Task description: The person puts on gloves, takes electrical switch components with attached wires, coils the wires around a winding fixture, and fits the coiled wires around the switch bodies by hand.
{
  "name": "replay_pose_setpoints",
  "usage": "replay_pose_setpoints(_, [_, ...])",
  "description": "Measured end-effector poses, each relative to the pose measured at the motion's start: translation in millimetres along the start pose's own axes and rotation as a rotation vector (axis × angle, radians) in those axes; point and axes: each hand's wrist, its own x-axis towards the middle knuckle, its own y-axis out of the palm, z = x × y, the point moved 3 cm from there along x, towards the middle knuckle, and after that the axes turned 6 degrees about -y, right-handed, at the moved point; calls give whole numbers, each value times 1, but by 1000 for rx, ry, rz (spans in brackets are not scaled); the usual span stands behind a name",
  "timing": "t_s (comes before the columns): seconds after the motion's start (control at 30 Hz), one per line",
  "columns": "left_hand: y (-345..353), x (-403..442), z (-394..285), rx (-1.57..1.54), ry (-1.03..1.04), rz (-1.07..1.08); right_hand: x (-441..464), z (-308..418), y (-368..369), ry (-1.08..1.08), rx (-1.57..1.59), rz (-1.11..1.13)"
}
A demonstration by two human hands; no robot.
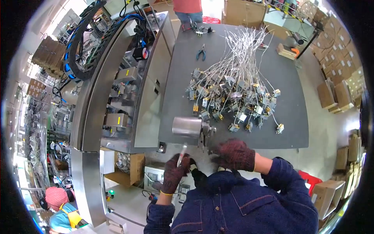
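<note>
My left hand (176,171), in a dark red knitted glove, is closed around a slim white stick with a red mark (181,155), held upright just off the table's near edge. My right hand (235,155), gloved the same way, is at the table's near edge with its fingers curled; what they hold, if anything, is hidden. Between and beyond my hands, a shiny metal cylinder (187,127) is mounted on a clamp-like fixture (205,133) at the table edge. Past it lies a heap of small metal boxes with wires (233,97).
The dark table (177,78) carries blue-handled pliers (201,53) and a bundle of pale wires (244,46). A steel machine (150,101) borders the left. A person (187,9) stands at the far side; another (62,210) is at lower left. Cardboard boxes (327,93) stand right.
</note>
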Motion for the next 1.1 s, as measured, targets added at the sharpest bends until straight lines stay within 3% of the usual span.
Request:
replay_pose_setpoints(0.03, [8, -8, 3, 118, -19, 92, 6, 11, -4, -4, 6, 12])
replay_pose_setpoints(0.1, [23, -26, 7, 356, -21, 282, 19, 36, -6, -297, -219, -88])
replay_pose_setpoints(0.13, [27, -21, 29, 429, 110, 292, 21, 39, -2, -390, -300, -132])
replay_pose_setpoints(0.2, [35, -22, 28, 628, 659, 272, 23, 21, 29, -641, -24, -295])
replay_pose_setpoints(0.27, [48, -30, -16, 1022, 153, 213, 16, 16, 23, -588, 17, -264])
replay_pose_setpoints(0.3, [40, -19, 7, 898, 568, 23, 14, 15, 23, -532, 65, -240])
replay_pose_setpoints(0.33, [43, -23, 1, 894, 567, 19, 15, 18, 25, -535, 63, -236])
replay_pose_setpoints(0.4, [44, -34, -25, 261, 631, -88, 24, 14, 32, -268, 411, -329])
replay_pose_setpoints(0.43, [49, -25, -18, -89, 623, -12, 32, -7, 92, -45, 1075, -286])
replay_pose_setpoints(0.47, [55, -29, -24, -89, 622, -16, 32, -1, 90, -48, 1076, -281])
replay_pose_setpoints(0.5, [61, -35, -32, -62, 645, -47, 29, 10, 78, -179, 678, -554])
replay_pose_setpoints(0.6, [66, -38, -39, 117, 761, -162, 16, 18, 64, -132, 310, -664])
replay_pose_setpoints(0.67, [63, -41, -35, 66, 703, -334, 18, 21, 42, -84, 1110, -702])
replay_pose_setpoints(0.7, [64, -44, -31, 67, 687, -340, 13, 19, 37, -35, 604, -704])
replay_pose_setpoints(0.77, [68, -45, -15, -120, 499, -163, 10, 11, 53, -93, 480, -756])
replay_pose_setpoints(0.87, [64, -36, 7, -124, 272, -13, 3, 9, 56, -103, 661, -803])
replay_pose_setpoints(0.97, [80, -52, -10, -623, 204, 180, -2, 2, 64, -147, 413, -873])
replay_pose_setpoints(1.1, [89, -58, -20, -595, 92, 91, -8, 0, 61, -112, 327, -837])
